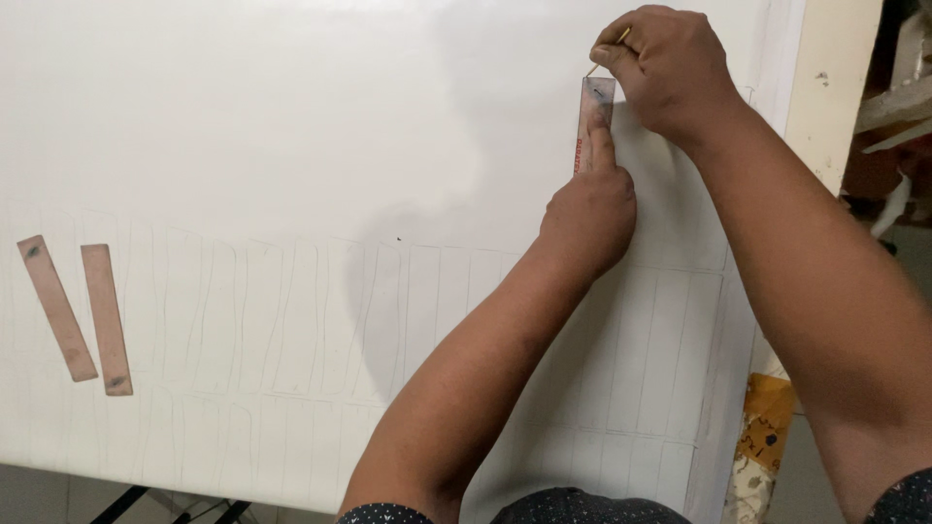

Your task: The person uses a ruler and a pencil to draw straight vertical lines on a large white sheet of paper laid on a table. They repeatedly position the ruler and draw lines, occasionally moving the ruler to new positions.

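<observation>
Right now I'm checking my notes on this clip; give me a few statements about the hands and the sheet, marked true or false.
1. The left hand presses a finger on the clear strip. True.
2. The right hand holds scissors. False: it holds a thin pencil.
3. Two brown strips lie at the left of the white sheet. True.
4. The white sheet is blank. False: faint outlines cover its lower part.

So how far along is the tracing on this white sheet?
Rows of pencilled strip outlines already cover the lower sheet. Now the left hand pins a strip template while the right hand runs a pencil at its top. The upper sheet is unmarked; two spare strips lie at left.
</observation>
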Motion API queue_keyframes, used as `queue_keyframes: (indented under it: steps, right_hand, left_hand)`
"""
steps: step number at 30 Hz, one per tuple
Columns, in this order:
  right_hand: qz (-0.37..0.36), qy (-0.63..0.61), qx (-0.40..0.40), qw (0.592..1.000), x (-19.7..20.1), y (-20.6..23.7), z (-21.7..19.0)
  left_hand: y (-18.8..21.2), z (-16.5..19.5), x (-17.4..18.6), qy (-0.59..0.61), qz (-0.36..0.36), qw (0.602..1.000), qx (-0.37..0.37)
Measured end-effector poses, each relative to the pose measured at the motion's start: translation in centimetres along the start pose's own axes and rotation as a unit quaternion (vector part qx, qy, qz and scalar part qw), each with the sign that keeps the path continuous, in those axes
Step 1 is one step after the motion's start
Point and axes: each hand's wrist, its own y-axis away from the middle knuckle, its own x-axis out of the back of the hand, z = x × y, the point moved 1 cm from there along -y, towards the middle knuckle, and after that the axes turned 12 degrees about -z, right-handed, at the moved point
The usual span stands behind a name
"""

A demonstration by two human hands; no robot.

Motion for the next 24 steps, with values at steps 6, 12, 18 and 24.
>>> queue_keyframes:
  steps: [6, 12, 18, 24]
  right_hand:
    - [0.0, 0.05, -0.021, 0.999, 1.9, 1.5, 0.1]
    - [0.113, -0.266, -0.025, 0.957, 4.0, 5.4, -2.3]
    - [0.124, -0.356, -0.313, 0.872, 1.8, 14.7, -4.4]
    - [0.19, -0.463, -0.271, 0.822, -0.7, 23.4, -3.6]
  left_hand:
    - [-0.1, -0.5, -0.4, -0.073, -0.029, 0.997, -0.009]
    - [1.1, -1.2, 0.3, -0.098, 0.022, 0.992, -0.079]
    - [3.5, -3.8, 1.7, -0.251, 0.045, 0.966, -0.049]
    - [7.9, -8.7, 4.7, -0.303, 0.183, 0.935, -0.008]
